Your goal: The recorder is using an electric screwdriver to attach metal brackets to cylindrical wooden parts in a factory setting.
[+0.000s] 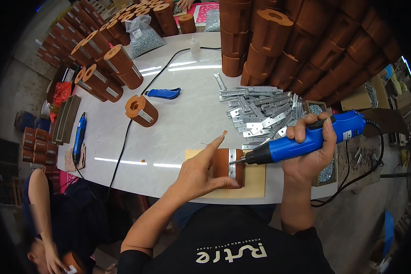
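My right hand (311,160) is wrapped round a blue electric screwdriver (297,144), held almost level and pointing left. Its thin bit meets a silver metal strip (232,171) on the side of a reddish-brown cylinder (221,160), or ends just above it; I cannot tell which. That cylinder lies on its side on a yellowish board (256,178) at the table's near edge. Thumb and forefinger of my left hand (194,176) span the cylinder from the left and steady it. Screws under the bit are too small to make out.
Loose metal strips (260,112) are heaped ahead of my right hand, beside tall stacked cylinders (269,36). A screw box (326,173) sits at right. Leftward are a single cylinder (141,111), a blue cutter (165,93), another screwdriver (80,137) and a seated co-worker (77,214).
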The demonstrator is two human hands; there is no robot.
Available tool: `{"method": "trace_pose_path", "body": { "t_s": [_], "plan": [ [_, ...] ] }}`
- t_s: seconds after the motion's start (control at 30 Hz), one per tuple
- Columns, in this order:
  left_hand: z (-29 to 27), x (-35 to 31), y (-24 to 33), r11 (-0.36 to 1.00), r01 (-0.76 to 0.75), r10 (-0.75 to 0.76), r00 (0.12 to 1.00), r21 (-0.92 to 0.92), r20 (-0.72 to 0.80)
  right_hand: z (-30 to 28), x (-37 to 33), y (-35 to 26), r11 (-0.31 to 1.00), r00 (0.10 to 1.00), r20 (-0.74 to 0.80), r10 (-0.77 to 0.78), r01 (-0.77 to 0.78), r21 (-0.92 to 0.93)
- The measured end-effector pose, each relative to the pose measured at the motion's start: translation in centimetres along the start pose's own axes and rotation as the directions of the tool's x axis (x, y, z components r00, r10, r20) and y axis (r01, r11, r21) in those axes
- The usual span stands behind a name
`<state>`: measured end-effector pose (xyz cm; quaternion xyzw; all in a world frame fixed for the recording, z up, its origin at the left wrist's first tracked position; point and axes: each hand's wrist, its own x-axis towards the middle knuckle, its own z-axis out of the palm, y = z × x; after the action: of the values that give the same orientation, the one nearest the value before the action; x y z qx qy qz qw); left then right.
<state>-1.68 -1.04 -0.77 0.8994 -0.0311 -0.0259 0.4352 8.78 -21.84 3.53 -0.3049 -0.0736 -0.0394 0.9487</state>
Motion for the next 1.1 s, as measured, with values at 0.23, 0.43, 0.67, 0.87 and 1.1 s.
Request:
{"method": "trace_pose_path", "body": {
  "t_s": [0.23,0.43,0.67,0.87,1.1],
  "plan": [
    [2.3,0.3,-0.3,0.964,-0.217,0.173,0.952,-0.157,-0.252,0.2,0.4,-0.7,0.998,1.000,-0.019,0.018,-0.017,0.052],
    [2.4,0.5,0.3,0.963,-0.245,0.210,0.944,-0.115,-0.254,-0.1,0.0,-0.9,1.000,1.000,-0.013,-0.003,0.004,0.013],
    [2.4,0.9,0.8,0.959,-0.260,0.281,0.926,0.113,-0.251,0.5,-0.7,-0.7,0.991,0.987,0.135,-0.084,0.097,-0.094],
    [3.1,1.8,0.2,0.943,-0.253,0.302,0.923,0.215,-0.238,1.2,-1.3,-0.5,0.954,0.959,0.231,-0.165,0.215,-0.209],
    [3.7,2.0,-0.2,0.965,-0.223,0.252,0.936,0.140,-0.247,1.4,-1.1,-0.1,0.964,0.967,0.191,-0.170,0.204,-0.171]
  ]
}}
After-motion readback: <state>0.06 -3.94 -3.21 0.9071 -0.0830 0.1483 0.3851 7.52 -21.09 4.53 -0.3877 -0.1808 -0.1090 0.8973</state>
